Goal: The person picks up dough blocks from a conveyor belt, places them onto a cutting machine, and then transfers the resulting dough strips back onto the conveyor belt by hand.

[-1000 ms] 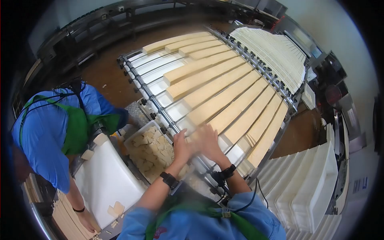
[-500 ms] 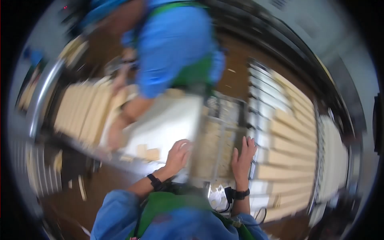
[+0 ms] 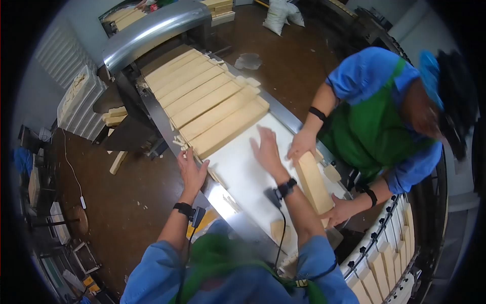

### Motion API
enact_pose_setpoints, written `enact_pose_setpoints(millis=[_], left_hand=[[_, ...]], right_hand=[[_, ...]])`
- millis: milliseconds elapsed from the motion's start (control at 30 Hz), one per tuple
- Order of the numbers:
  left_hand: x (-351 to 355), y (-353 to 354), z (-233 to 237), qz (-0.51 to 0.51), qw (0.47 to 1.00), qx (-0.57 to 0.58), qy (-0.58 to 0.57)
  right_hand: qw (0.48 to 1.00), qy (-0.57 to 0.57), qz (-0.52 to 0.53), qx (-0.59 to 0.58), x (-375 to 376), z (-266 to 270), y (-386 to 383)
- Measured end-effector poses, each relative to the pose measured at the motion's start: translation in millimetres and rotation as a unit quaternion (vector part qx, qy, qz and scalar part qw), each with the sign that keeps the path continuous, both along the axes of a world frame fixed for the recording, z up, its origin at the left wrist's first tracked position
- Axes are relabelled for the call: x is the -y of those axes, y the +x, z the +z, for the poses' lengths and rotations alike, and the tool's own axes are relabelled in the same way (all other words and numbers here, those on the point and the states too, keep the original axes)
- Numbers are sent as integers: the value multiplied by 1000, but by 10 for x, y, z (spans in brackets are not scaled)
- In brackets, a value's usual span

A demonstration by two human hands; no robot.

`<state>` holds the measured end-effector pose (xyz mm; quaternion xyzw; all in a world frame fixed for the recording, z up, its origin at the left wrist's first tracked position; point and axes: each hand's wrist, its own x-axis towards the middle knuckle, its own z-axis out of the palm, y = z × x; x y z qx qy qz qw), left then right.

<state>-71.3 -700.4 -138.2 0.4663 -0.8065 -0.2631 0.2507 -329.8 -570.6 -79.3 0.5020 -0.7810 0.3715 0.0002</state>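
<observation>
Several long, pale yellow slabs [image 3: 230,126] lie side by side across a white belt [image 3: 243,172]. My left hand [image 3: 191,175] is at the left end of the nearest slab, fingertips right at its corner, fingers and thumb apart. Over the bare white surface, just short of that slab's right end, my right hand [image 3: 267,152] is raised with its fingers spread and holds nothing. A co-worker across the belt grips another pale slab [image 3: 313,182] at both ends, to the right of my right forearm.
A curved metal hood [image 3: 157,33] stands at the belt's far end. Racked slabs [image 3: 379,268] are at the lower right. Stacked white trays [image 3: 81,104] stand at the left. Slab pieces [image 3: 118,162] and scraps lie at the left, and white sacks [image 3: 281,15] on the floor behind.
My view has swung left toward the belt and the hood. Both my hands have come from over the trays and rack to the row of slabs. The co-worker now holds a slab.
</observation>
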Motion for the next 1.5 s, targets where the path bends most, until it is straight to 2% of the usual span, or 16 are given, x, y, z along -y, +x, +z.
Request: enact_pose_setpoints(millis=[100, 167, 467, 600, 733, 867, 933, 1000, 1033, 1067, 1100, 1133, 1167, 1300, 1433, 1500], left_hand=[[298, -175, -98, -48, 998, 27, -36], [395, -304, -116, -59, 998, 21, -2], [417, -576, 48, -27, 996, 78, 38], [385, -630, 19, -24, 995, 99, 20], [315, -680, 117, -61, 992, 101, 41], [-13, -736, 231, -205, 972, 99, 52], [-215, -814, 248, -306, 948, 77, 39], [-337, -914, 445, -386, 909, 141, 75], [-378, -892, 352, -429, 896, 107, 44], [-405, -893, 281, -455, 881, 127, 0], [-448, -979, 343, -458, 873, 162, 35], [-514, -1020, 275, -462, 868, 177, 40], [-585, -1033, 193, -466, 867, 176, 22], [-731, -1015, 87, -453, 876, 168, 13], [-1298, -957, 267, -497, 859, 94, -77], [-1802, -910, 444, -518, 849, 88, -56]], right_hand=[[998, 60, -36, -1, 593, -452, -681], [987, 112, -109, -34, 877, -681, -981], [954, 251, -160, -30, 1378, -685, -1199], [975, 178, -133, -14, 1343, -1051, -1272], [974, 131, -182, 3, 738, -949, -1211], [951, 74, -300, -18, -438, -743, -868], [892, 189, -408, 39, -1065, -500, -597], [862, 192, -457, -109, -1694, -1003, -467], [848, 221, -455, -159, -1899, -1063, -356], [863, 201, -458, -73, -1968, -907, -217], [867, 105, -477, -99, -2003, -964, -154], [869, 99, -485, -12, -2002, -876, -102], [885, 117, -449, -27, -2061, -805, -84], [847, 141, -506, 81, -2105, -438, 202], [812, 58, -574, 89, -2692, -148, 714], [770, -12, -638, 9, -3188, -68, 1006]])
